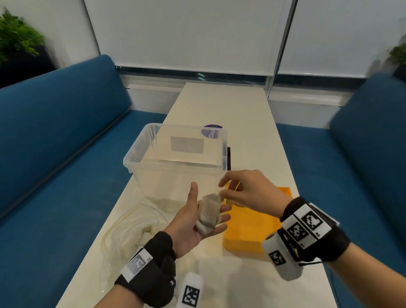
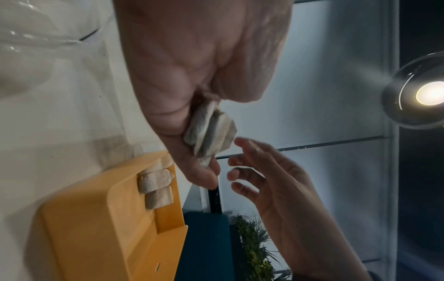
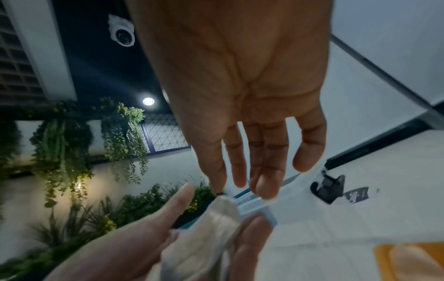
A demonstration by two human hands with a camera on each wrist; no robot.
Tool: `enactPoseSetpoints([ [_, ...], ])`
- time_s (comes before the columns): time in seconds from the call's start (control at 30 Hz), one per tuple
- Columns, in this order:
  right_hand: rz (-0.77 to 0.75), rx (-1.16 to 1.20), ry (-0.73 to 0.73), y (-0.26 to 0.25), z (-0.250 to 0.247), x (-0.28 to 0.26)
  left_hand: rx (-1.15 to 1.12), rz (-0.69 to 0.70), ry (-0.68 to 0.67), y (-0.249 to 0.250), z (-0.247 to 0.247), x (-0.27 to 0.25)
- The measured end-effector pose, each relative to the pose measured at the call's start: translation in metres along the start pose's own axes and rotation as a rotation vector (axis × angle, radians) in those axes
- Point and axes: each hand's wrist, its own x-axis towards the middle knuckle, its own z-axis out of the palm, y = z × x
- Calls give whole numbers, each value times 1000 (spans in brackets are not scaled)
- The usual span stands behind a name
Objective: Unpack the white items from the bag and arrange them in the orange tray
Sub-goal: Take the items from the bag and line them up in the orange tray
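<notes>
Greyish-white rolled cloth bundle point(image 1: 209, 213), showing darker grey folds, lying in the left hand point(image 1: 195, 221). Bright orange plastic tray point(image 1: 249, 231) sitting under the right hand point(image 1: 250, 191), carrying off-white rolled cloths point(image 2: 157, 187). Black wristbands point(image 1: 156, 270) displaying black-and-white square markers.

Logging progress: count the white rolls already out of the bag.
3: one roll in the left hand, two side by side in the orange tray; more may be hidden.

I see an office lounge booth: blue upholstered benches point(image 1: 57, 141) flank a long white desk point(image 1: 230, 110), plants point(image 1: 4, 39) behind, a ceiling security camera point(image 3: 121, 32) overhead.
</notes>
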Motion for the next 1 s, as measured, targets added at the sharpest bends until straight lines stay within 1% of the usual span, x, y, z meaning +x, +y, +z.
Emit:
enactPoseSetpoints([
  [0.1, -5, 22, -32, -9, 8, -6, 31, -9, -37, -1, 6, -3],
  [0.17, 5, 47, 2, -11, 6, -9, 41, -14, -59, -1, 7, -6],
  [0.27, 30, 149, 60, -11, -4, -14, 33, -24, -96, -1, 6, -10],
  [0.37, 20, 273, 57, -8, -15, -21, 32, -10, -127, -3, 3, -14],
  [0.47, 13, 366, 44, -7, -24, -28, 21, 21, -175, -4, 3, -15],
  [0.53, 38, 406, 33, -6, -29, -33, 27, 57, -200, -3, 4, -15],
  [0.63, 70, 433, 29, -3, -35, -39, 95, 132, -189, -4, 7, -11],
  [0.77, 59, 387, 67, 4, -39, -42, 250, 239, -145, -6, 12, -6],
  [0.83, 75, 296, 64, 9, -41, -41, 292, 268, -123, -7, 15, -3],
  [0.93, 91, 64, 60, 19, -50, -34, 261, 261, -107, -7, 20, 3],
  [1.0, 123, -38, 98, 31, -56, -27, 207, 231, -86, -5, 22, 7],
])
